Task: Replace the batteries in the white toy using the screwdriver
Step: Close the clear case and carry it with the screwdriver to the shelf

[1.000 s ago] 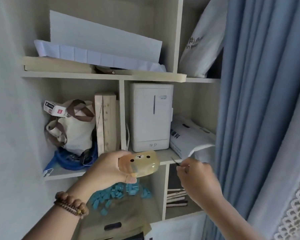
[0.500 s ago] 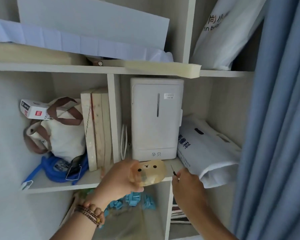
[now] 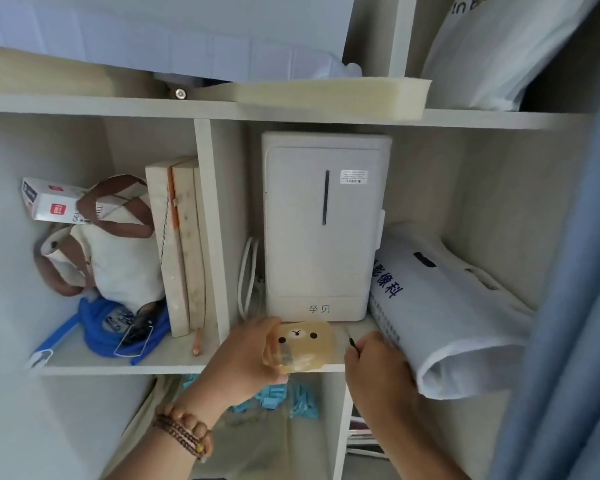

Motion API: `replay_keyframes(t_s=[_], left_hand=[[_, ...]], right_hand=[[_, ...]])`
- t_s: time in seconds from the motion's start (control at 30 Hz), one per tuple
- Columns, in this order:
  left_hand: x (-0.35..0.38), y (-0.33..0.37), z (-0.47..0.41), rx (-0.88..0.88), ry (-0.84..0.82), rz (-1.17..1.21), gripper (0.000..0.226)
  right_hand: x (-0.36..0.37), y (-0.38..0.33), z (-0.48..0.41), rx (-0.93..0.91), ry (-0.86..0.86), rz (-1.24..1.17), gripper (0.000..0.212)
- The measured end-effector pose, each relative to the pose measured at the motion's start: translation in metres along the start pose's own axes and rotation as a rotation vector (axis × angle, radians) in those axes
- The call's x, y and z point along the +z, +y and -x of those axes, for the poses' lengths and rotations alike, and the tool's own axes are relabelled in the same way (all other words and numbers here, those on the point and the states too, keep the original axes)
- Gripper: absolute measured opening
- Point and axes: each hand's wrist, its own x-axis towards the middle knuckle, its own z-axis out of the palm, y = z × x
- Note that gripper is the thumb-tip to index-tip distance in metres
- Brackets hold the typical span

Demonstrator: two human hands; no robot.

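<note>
My left hand grips the bear-faced toy at the shelf edge; my right hand pinches the thin screwdriver just beside it.

Your left hand grips the bear-faced toy at the front edge of the middle shelf, face toward you. Your right hand pinches the screwdriver, tip pointing up, just right of the toy and apart from it. A white appliance stands upright directly behind, with a white bag lying at its right.
</note>
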Motion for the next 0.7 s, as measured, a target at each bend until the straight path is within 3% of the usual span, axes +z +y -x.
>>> replay_keyframes(t_s=[0.23, 0.43, 0.7], left_hand=[[0.007, 0.002, -0.009, -0.057, 0.007, 0.026, 0.065], [0.005, 0.001, -0.014, -0.099, -0.069, 0.014, 0.085], [0.006, 0.003, -0.012, -0.094, -0.036, 0.024, 0.084]], right_hand=[[-0.003, 0.003, -0.004, 0.0, 0.019, -0.097, 0.021], [0.0, 0.001, -0.003, 0.013, 0.064, -0.069, 0.021], [0.0, 0.001, -0.004, 0.019, 0.056, -0.072, 0.023]])
